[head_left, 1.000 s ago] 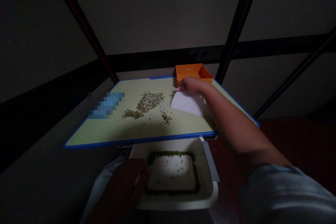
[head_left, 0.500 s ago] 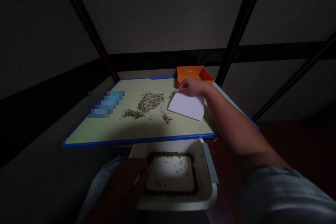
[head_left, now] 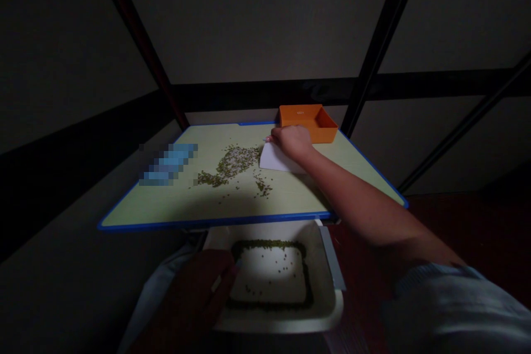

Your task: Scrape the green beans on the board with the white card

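Observation:
My right hand (head_left: 290, 141) is closed on a white card (head_left: 271, 159) that stands on a pale green board with a blue rim (head_left: 215, 222). The card's edge sits just right of a scatter of small green grains (head_left: 234, 163) on the board. My left hand (head_left: 194, 298) is low and in shadow. It grips the left rim of a white tray (head_left: 327, 298) held under the board's near edge. Green grains line the tray's inner walls.
An orange box (head_left: 309, 119) stands at the board's far right corner, just behind my right hand. A blurred blue patch (head_left: 168, 163) lies on the board's left side. Dark beams cross the pale wall behind. The surroundings are dim.
My right hand has slid the white card leftward across the board, up to the edge of the grain scatter. The left hand and tray have stayed in place.

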{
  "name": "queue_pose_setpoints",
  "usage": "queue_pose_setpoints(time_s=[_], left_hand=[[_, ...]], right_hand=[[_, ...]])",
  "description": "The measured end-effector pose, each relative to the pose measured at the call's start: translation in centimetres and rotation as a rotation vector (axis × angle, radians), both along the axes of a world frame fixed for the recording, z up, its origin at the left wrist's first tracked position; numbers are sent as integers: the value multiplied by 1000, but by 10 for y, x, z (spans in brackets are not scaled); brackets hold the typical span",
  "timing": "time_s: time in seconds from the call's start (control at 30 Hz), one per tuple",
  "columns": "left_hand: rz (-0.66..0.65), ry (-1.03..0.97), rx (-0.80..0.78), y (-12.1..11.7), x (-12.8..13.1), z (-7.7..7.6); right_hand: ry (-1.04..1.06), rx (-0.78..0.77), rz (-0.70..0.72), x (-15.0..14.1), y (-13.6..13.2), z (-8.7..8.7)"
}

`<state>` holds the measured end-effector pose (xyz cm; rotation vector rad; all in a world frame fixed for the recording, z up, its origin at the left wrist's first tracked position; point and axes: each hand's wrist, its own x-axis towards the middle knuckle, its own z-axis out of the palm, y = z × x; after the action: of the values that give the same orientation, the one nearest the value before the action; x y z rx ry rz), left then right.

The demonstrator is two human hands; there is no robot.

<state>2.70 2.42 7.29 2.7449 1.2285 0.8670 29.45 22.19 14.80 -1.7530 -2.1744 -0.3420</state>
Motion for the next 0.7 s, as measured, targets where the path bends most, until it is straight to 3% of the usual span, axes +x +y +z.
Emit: queue_pose_setpoints(time_s=[0.33,0.7], left_hand=[[11,17,-9,-4,-1,-2],[13,-15,-43,-2,0,-3]], right_hand=[[-49,136,128,-14,12,-21],[-51,123,323,-13,21,-25]])
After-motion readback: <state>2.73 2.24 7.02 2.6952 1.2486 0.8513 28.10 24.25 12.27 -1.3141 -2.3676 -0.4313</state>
